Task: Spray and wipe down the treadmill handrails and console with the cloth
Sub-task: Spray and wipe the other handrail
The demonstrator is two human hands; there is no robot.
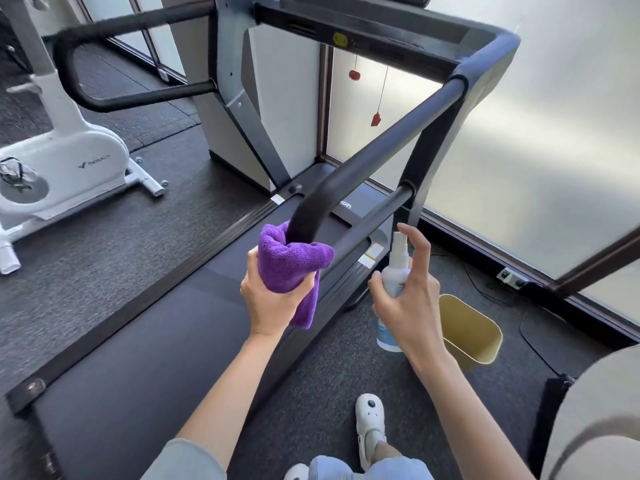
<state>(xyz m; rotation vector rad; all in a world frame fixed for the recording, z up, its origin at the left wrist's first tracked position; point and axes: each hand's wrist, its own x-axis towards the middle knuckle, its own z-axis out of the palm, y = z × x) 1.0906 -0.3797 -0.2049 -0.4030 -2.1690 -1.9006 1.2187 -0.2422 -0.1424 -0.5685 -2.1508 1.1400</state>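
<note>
My left hand (270,299) grips a purple cloth (291,265) wrapped around the curved near end of the treadmill's right handrail (377,150). The black padded rail runs up and away to the console frame (363,26) at the top. Just to the right, my right hand (412,299) holds a white spray bottle (394,268) upright, index finger raised over its nozzle. The left handrail (104,64) loops at the upper left. Most of the console is cut off by the frame's top edge.
The treadmill belt (156,341) stretches below the hands. A white exercise bike (65,161) stands on the left. A yellow bin (471,330) sits on the floor at right, near a cable and frosted window. Red safety clips (375,119) hang from the console. My white shoe (370,424) is on the carpet.
</note>
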